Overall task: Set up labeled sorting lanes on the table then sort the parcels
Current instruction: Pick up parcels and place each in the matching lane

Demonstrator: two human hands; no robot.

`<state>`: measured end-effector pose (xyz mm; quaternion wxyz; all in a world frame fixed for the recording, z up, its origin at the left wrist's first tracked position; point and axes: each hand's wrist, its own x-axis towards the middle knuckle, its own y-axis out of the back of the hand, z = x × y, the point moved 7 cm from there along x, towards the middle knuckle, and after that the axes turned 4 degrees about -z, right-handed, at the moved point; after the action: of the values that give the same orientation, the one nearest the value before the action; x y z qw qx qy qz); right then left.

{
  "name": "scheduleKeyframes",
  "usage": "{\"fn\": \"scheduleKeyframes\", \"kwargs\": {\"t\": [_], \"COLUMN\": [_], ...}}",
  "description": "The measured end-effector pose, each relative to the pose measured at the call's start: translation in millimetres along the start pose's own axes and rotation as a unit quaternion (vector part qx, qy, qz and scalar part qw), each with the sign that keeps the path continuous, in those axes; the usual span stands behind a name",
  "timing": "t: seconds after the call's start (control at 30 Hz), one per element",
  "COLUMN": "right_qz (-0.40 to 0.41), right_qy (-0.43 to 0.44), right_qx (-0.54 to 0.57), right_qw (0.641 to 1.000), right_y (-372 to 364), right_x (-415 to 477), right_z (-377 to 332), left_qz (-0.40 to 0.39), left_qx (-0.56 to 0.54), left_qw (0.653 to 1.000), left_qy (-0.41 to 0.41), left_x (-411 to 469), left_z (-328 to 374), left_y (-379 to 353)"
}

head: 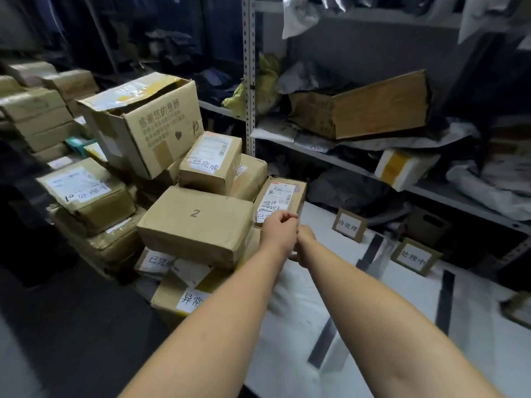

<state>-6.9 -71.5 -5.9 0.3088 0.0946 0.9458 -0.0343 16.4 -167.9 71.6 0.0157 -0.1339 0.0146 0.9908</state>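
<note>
A small brown parcel (283, 196) with a white shipping label leans tilted against the stack of boxes at the left edge of the white table (290, 334). My left hand (280, 232) has its fingers curled at the parcel's near edge and grips it. Just behind that wrist is my right hand (305, 244), its fingers mostly hidden. Two cardboard lane signs with handwritten labels (349, 225) (413, 258) stand on the table, and a third sign (517, 310) shows at the right edge. Black tape strips (370, 251) (445, 300) mark the lanes.
Left of the table is a pile of parcels: a box marked 2 (198, 222), a labelled box (211, 163) above it, a large open carton (143, 122), and more on the floor. Metal shelving (249, 81) with bags and boxes rises behind the table.
</note>
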Motion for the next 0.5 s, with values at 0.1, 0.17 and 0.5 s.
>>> {"fn": "scheduleKeyframes", "kwargs": {"t": [0.1, 0.17, 0.5], "right_qz": [-0.038, -0.065, 0.0], "right_qy": [-0.004, -0.001, 0.061], "right_qx": [0.032, 0.049, 0.165], "right_qw": [0.999, 0.997, 0.984], "right_y": [-15.4, -25.4, 33.0], "right_x": [21.7, 22.6, -13.4], "right_z": [10.7, 12.0, 5.0], "left_qz": [-0.001, -0.001, 0.015], "left_qx": [0.007, 0.014, 0.016], "left_qw": [1.0, 1.0, 0.999], "left_qy": [0.004, 0.002, -0.036], "left_x": [10.4, 12.2, -10.4], "left_z": [-2.7, -5.4, 0.8], "left_y": [3.5, 5.9, 1.0]}}
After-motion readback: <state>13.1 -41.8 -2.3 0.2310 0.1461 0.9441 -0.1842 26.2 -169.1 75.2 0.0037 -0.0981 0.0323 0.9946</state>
